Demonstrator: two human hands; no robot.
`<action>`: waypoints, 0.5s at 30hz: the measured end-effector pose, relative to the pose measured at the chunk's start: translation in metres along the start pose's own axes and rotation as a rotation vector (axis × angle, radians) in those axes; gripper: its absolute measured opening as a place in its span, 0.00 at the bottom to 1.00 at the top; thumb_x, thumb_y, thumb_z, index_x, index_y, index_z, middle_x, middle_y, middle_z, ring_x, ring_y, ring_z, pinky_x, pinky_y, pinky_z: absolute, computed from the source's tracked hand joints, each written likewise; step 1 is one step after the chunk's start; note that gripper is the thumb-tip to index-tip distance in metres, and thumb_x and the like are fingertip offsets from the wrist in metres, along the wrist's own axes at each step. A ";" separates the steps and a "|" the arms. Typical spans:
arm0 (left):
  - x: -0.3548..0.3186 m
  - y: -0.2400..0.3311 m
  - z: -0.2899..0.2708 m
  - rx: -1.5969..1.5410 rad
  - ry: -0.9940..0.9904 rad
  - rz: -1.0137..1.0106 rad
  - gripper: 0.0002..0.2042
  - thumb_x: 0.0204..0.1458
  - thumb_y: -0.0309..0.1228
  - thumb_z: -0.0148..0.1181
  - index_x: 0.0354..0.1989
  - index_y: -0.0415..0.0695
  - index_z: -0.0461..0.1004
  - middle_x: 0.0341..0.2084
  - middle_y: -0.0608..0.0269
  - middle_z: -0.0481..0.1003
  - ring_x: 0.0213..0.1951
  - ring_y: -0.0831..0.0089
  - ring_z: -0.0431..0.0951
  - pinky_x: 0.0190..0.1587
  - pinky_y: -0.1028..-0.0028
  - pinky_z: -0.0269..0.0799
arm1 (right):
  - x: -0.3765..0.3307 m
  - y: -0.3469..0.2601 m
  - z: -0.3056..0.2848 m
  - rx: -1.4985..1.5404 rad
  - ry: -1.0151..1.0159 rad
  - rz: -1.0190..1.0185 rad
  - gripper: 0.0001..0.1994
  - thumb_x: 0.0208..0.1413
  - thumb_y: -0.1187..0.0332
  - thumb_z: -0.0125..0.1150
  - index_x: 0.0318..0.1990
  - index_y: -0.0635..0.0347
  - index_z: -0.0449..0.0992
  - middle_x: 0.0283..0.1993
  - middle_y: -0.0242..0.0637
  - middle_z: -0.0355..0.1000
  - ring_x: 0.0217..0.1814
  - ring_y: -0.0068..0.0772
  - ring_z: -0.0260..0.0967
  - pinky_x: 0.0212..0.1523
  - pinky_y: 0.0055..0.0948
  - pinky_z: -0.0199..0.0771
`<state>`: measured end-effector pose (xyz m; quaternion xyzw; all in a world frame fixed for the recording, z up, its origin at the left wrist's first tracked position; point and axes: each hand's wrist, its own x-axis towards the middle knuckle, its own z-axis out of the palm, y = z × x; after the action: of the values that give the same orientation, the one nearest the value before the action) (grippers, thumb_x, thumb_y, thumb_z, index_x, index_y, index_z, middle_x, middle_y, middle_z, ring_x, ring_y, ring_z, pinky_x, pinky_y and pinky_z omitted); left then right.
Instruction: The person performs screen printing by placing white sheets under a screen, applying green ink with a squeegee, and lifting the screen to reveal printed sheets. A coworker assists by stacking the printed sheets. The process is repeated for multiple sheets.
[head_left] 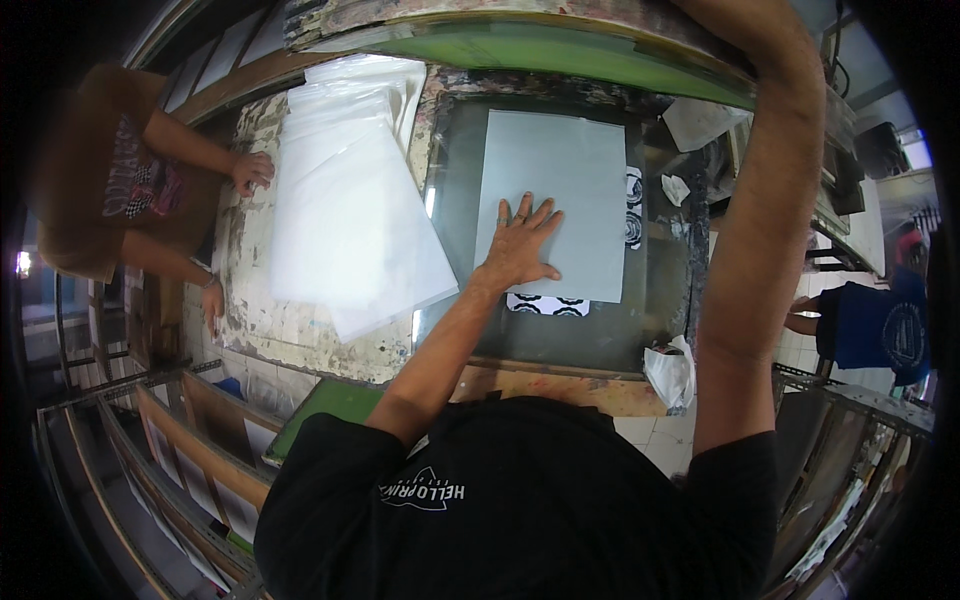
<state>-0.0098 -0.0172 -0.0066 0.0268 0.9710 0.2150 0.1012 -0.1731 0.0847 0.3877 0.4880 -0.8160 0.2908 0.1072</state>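
My left hand [521, 245] lies flat with its fingers spread on a pale translucent plastic sheet [585, 170]. This sheet rests on a dark, glassy tabletop [450, 330]. Part of a white piece with black round patterns [547, 304] sticks out from under its lower edge, and more of that pattern shows at its right side. My right arm [765, 230] reaches up past the table to the raised green screen [560, 52]; the hand itself is beyond the top edge of the picture. Left of the sheet lies a fanned stack of clear plastic sheets [350, 220].
Across the table at left stands a co-worker [110, 190], with one hand [252, 172] near the stack. Crumpled white paper [670, 375] sits by the table's near right corner, and other scraps [675, 189] lie at right. Wooden frames in a rack [190, 450] stand at lower left. Another person [875, 325] is farther right.
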 end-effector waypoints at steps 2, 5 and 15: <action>0.001 0.001 -0.001 0.001 -0.020 0.003 0.58 0.32 0.57 0.78 0.76 0.55 0.56 0.78 0.63 0.50 0.79 0.52 0.38 0.77 0.39 0.29 | 0.004 0.011 -0.001 0.055 -0.041 0.061 0.27 0.52 0.48 0.74 0.43 0.69 0.85 0.35 0.47 0.83 0.33 0.34 0.79 0.38 0.31 0.77; 0.001 0.000 0.000 0.003 -0.030 0.000 0.58 0.32 0.57 0.78 0.76 0.56 0.56 0.78 0.64 0.50 0.79 0.53 0.39 0.77 0.39 0.28 | 0.001 0.002 -0.001 0.012 -0.020 0.060 0.27 0.52 0.47 0.74 0.43 0.69 0.85 0.34 0.47 0.83 0.33 0.35 0.79 0.38 0.32 0.78; 0.001 -0.001 0.001 -0.001 -0.014 0.009 0.54 0.38 0.59 0.75 0.76 0.55 0.56 0.78 0.64 0.49 0.79 0.52 0.39 0.76 0.38 0.29 | -0.001 -0.004 -0.006 0.043 -0.031 0.107 0.26 0.51 0.48 0.75 0.41 0.67 0.86 0.33 0.46 0.82 0.31 0.35 0.79 0.36 0.32 0.78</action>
<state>-0.0102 -0.0174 -0.0081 0.0324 0.9701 0.2156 0.1071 -0.1699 0.0875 0.3933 0.4500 -0.8361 0.3061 0.0684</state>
